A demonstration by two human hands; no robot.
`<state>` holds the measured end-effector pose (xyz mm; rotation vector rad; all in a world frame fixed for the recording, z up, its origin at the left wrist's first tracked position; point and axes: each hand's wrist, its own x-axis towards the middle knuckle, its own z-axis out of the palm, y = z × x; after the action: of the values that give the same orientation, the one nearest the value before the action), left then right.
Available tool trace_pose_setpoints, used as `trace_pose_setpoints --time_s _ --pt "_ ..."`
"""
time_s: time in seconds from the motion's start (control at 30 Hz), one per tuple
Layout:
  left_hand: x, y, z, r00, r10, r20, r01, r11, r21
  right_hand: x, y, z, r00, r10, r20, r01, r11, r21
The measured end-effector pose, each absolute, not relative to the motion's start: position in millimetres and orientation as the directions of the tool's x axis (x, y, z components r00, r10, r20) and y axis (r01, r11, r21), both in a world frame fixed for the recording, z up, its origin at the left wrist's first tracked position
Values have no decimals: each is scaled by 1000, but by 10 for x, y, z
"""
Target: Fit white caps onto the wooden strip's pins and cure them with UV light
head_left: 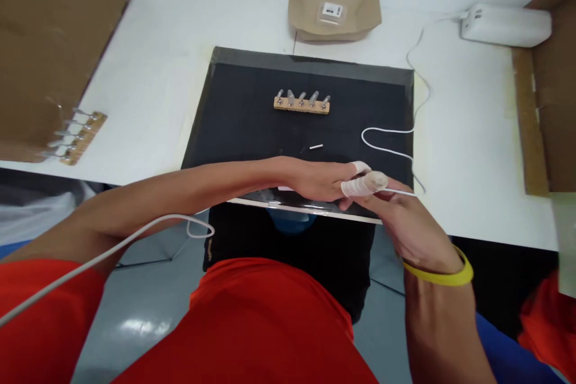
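My left hand reaches across to the right, over the front edge of the black mat. White wrapping covers its finger, and another white-covered fingertip shows just behind. My right hand, below a yellow wristband, meets it there with fingers bent in. Both sets of fingers are closed together; whatever lies between them is hidden. A white cable passes at the fingers, and I cannot tell if it is held. A small metal pin lies on the mat beyond my left hand.
Behind the pin stands a wooden strip with several metal screw hooks in clear sleeves. A similar strip lies at left, beside a cardboard panel. At the back are a cardboard tray with a small labelled box and a white power unit.
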<state>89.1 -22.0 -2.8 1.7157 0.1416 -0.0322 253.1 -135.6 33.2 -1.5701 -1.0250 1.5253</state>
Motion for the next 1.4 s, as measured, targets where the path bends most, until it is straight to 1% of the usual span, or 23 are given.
trace_pose_setpoints --time_s 0.13,0.23,0.33,0.4,0.47,0.53,0.6,0.63,0.73,0.8,0.87,0.93,1.0,1.1,1.2,1.27,1.33,1.37,1.4 --pt "918 -236 19 993 85 -86 98 -141 985 2562 -1350 409 -37 900 -435 77 -431 -899" --pt "963 -235 72 995 92 -40 53 -143 988 2615 -1331 487 -43 917 -397 116 -390 -913" --pt "1008 -205 159 994 107 29 -11 -163 986 2651 -1306 532 -8 937 -350 189 -343 -920" --pt "1017 -167 236 992 122 41 -18 -187 982 2646 -1296 522 41 948 -314 188 -316 -930" --pt "998 -110 316 989 147 -25 52 -184 982 2627 -1296 490 95 959 -267 115 -277 -954" --pt "952 -33 381 975 160 -151 176 -157 972 2621 -1305 460 140 959 -247 19 -252 -967" --pt "887 54 421 953 129 -273 289 -132 948 2647 -1320 453 181 950 -254 -40 -251 -967" --pt "853 95 432 945 97 -311 322 -128 938 2673 -1327 459 201 945 -259 -51 -254 -966" --pt "770 175 451 935 13 -353 352 -129 927 2769 -1344 481 214 942 -257 -64 -249 -966" --pt "749 178 464 932 10 -363 361 -147 921 2809 -1353 469 202 947 -249 -74 -239 -968" --pt "750 142 475 924 61 -378 383 -155 911 2798 -1360 421 217 951 -221 -91 -206 -974" --pt "756 81 473 914 143 -380 399 -141 906 2715 -1366 341 218 960 -178 -124 -153 -980" --pt "752 12 452 904 234 -357 392 -125 911 2558 -1371 247 175 973 -147 -171 -117 -978" --pt "720 -69 419 907 309 -287 337 -123 933 2235 -1359 116 120 975 -186 -245 -152 -958" --pt "673 -94 427 902 327 -282 341 -138 930 1934 -1312 37 207 945 -253 -341 -173 -924" --pt "647 -75 444 887 346 -305 371 -143 917 1800 -1272 22 266 931 -251 -367 -143 -919" --pt "621 -35 441 870 370 -325 393 -123 911 1734 -1239 31 265 936 -231 -364 -125 -923" --pt "602 -9 425 864 385 -324 392 -112 913 1724 -1228 41 258 939 -225 -367 -120 -922" --pt "573 22 397 853 433 -292 373 -114 921 1728 -1221 51 257 940 -225 -377 -117 -919"
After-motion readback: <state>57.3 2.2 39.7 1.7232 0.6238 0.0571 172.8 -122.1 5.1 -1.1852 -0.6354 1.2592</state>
